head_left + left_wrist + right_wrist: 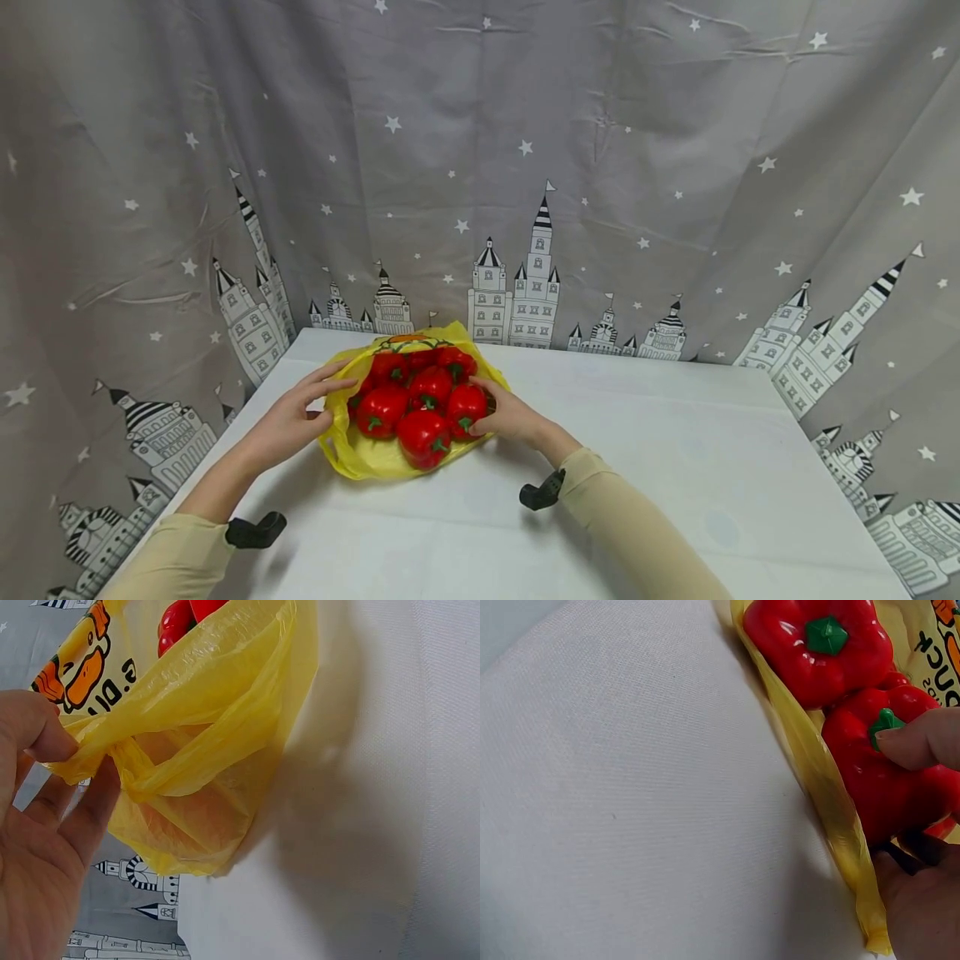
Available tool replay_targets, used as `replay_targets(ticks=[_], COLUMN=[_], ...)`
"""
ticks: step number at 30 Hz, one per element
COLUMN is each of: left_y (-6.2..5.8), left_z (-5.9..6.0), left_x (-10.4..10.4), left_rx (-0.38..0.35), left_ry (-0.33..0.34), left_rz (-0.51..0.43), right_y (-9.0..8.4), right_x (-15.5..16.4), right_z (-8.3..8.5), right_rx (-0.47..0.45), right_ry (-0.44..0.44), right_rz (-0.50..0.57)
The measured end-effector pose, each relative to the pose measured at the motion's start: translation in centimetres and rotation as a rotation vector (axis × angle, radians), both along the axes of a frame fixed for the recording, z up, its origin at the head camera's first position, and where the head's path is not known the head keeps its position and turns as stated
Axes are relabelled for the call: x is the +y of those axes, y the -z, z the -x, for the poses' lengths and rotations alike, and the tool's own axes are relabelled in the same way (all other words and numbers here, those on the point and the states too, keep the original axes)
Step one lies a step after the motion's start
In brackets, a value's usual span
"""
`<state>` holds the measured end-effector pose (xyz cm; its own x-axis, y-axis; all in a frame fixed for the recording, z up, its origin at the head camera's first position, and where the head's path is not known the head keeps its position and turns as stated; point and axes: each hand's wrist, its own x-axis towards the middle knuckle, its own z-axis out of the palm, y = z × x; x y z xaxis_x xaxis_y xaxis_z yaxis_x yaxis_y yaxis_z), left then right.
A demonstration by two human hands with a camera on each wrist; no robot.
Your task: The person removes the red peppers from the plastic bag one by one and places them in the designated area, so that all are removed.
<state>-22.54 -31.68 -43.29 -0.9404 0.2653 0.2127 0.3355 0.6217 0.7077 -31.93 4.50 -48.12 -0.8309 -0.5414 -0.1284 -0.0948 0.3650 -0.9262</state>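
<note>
A yellow plastic bag lies on the table with its mouth facing me, full of several shiny red bell peppers with green stems. At the bag's left side my left hand pinches the bag's edge; in the left wrist view, the thumb is on one side of the crumpled yellow plastic and fingers are behind it. My right hand reaches into the right side of the mouth and grips the rightmost bell pepper. Its thumb presses beside the green stem, while the fingers curl underneath, partly hidden.
A white table extends to the right and in front of the bag. Behind it hangs a grey curtain printed with stars and castles. Black straps with small devices sit on both wrists.
</note>
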Motion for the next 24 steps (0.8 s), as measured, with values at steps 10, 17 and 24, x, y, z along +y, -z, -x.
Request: replay_targets(ticks=[10,17,24], left_y=[-0.1,-0.1,0.0], left_z=[-0.2,0.0,0.0], left_x=[0.0,0.2,0.2], left_rx=[0.0,0.01,0.018], left_ry=[0.018,0.007,-0.01], left_rz=[-0.023,0.002,0.02], right_y=[0.3,0.1,-0.9], right_x=[-0.2,0.2,1.4], right_z=[-0.3,-0.8,-1.4], right_rx=[-0.004,0.018,0.024], right_ry=[0.041,0.04,0.008], right_rz=[0.044,0.063,0.12])
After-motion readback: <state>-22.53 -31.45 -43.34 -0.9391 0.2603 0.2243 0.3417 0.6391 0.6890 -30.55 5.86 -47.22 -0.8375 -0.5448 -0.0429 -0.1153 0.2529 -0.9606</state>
